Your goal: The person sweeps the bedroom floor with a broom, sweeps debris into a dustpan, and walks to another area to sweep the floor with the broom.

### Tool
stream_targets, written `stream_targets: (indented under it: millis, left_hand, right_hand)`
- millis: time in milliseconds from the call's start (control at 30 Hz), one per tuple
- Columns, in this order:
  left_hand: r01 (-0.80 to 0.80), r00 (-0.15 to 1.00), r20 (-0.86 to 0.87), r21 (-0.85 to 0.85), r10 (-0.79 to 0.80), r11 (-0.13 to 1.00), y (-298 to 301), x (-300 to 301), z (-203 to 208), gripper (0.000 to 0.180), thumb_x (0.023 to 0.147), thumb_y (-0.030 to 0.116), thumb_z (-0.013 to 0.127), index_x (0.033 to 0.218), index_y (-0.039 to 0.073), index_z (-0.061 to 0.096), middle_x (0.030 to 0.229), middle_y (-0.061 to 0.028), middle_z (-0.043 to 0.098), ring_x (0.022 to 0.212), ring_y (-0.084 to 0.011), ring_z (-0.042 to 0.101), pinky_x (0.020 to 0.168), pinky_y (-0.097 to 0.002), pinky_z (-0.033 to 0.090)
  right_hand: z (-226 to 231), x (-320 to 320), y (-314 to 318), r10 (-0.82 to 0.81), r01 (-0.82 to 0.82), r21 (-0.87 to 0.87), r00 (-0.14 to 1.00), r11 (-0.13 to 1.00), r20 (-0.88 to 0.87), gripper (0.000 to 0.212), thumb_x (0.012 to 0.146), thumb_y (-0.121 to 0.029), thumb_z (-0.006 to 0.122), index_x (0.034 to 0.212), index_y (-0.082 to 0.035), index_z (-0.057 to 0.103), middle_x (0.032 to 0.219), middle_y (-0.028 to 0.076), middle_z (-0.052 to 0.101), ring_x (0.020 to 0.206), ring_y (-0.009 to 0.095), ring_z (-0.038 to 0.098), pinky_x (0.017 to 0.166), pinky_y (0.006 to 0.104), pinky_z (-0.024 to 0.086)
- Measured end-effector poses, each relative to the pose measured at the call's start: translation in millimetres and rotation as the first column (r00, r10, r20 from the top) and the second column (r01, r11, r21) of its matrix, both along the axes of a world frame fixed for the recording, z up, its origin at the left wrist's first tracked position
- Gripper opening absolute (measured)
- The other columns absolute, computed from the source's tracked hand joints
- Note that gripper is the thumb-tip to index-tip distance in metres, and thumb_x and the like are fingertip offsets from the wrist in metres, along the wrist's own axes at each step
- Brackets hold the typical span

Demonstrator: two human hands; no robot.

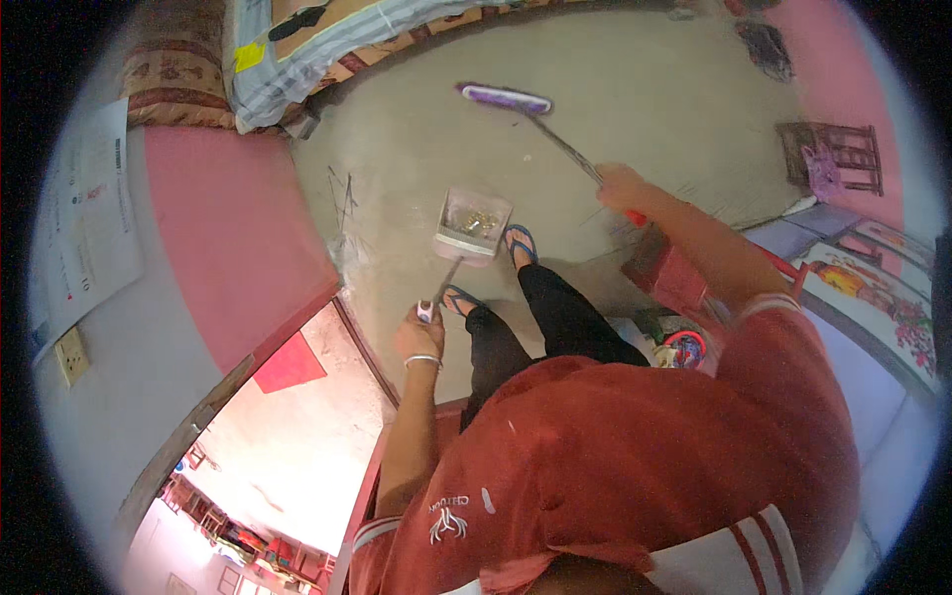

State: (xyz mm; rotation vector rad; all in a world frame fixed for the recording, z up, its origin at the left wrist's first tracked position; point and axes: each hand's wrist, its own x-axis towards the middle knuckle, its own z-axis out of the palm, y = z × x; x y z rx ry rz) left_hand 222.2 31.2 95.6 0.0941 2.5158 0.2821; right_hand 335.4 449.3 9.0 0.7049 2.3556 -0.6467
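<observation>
My left hand (417,335) is closed round the handle end of a long-handled dustpan (468,244). The pan rests on the floor just ahead of my feet, with small bits of litter (480,220) lying in it. My right hand (621,188) is wrapped round the handle of a broom (506,97), whose red end shows beneath the wrist. Its purple and white head lies on the floor, farther out than the dustpan and apart from it.
An open doorway (297,426) is at the lower left, beside a pink and white wall (228,228). A bed (367,50) stands at the far left. On the right are a small dark wooden rack (843,159), a red chair (669,278) and a picture-covered table (878,288).
</observation>
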Motion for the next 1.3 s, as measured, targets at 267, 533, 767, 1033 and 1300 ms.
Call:
stream_targets:
  millis: [267, 533, 767, 1033, 1300]
  left_hand:
    - [-0.05, 0.999, 0.019, 0.002, 0.05, 0.999, -4.5, 8.4, -16.2, 0.031, 0.073, 0.029, 0.058, 0.094, 0.007, 0.058, 0.082, -0.0177, 0.06, 0.077, -0.033, 0.058, 0.066, -0.0391, 0.046]
    - [-0.004, 0.999, 0.032, 0.081, 0.002, 0.997, -26.4, -20.7, -17.0, 0.031, 0.073, 0.027, 0.058, 0.093, 0.003, 0.057, 0.084, -0.0198, 0.059, 0.08, -0.0352, 0.057, 0.068, -0.0387, 0.045]
    - [0.167, 0.985, 0.023, 0.128, -0.171, 0.978, -77.8, -30.7, 13.3, 0.031, 0.073, 0.029, 0.056, 0.094, 0.007, 0.057, 0.084, -0.018, 0.06, 0.079, -0.0341, 0.057, 0.068, -0.0393, 0.045]
    - [0.382, 0.924, -0.007, 0.005, -0.382, 0.924, -100.4, -24.0, 2.2, 0.027, 0.073, 0.028, 0.056, 0.095, 0.012, 0.056, 0.08, -0.0152, 0.06, 0.076, -0.0327, 0.057, 0.066, -0.0409, 0.046]
    - [0.416, 0.908, -0.047, 0.005, -0.415, 0.909, -128.6, -17.9, -2.5, 0.026, 0.072, 0.028, 0.057, 0.092, 0.012, 0.057, 0.077, -0.0144, 0.061, 0.072, -0.0333, 0.058, 0.064, -0.041, 0.046]
  right_hand:
    - [-48.9, -15.3, -59.2, 0.282, -0.281, -0.024, 0.958, 0.959, 0.06, 0.017, 0.066, -0.01, 0.052, 0.076, 0.002, 0.058, 0.076, 0.02, 0.059, 0.071, 0.033, 0.058, 0.063, 0.0413, 0.046]
    - [47.2, 82.9, -101.8, 0.143, -0.114, -0.356, 0.988, 0.928, 0.057, 0.021, 0.069, -0.015, 0.053, 0.087, -0.004, 0.054, 0.073, 0.018, 0.056, 0.067, 0.031, 0.057, 0.06, 0.042, 0.043]
    - [85.2, 170.5, -127.6, -0.111, 0.092, -0.21, 0.991, 0.973, -0.079, 0.029, 0.071, -0.019, 0.053, 0.096, -0.005, 0.054, 0.078, 0.02, 0.057, 0.072, 0.034, 0.057, 0.064, 0.0419, 0.043]
    - [-19.1, 98.5, -192.6, -0.318, 0.349, -0.345, 0.937, 0.871, 0.146, 0.024, 0.065, -0.019, 0.054, 0.07, 0.005, 0.053, 0.069, 0.017, 0.058, 0.056, 0.025, 0.058, 0.051, 0.0363, 0.046]
    - [64.1, 68.3, -283.5, -0.331, 0.487, -0.662, 0.873, 0.57, 0.358, 0.025, 0.067, -0.007, 0.052, 0.092, 0.0, 0.051, 0.056, 0.004, 0.05, 0.041, 0.012, 0.047, 0.037, 0.0271, 0.041]
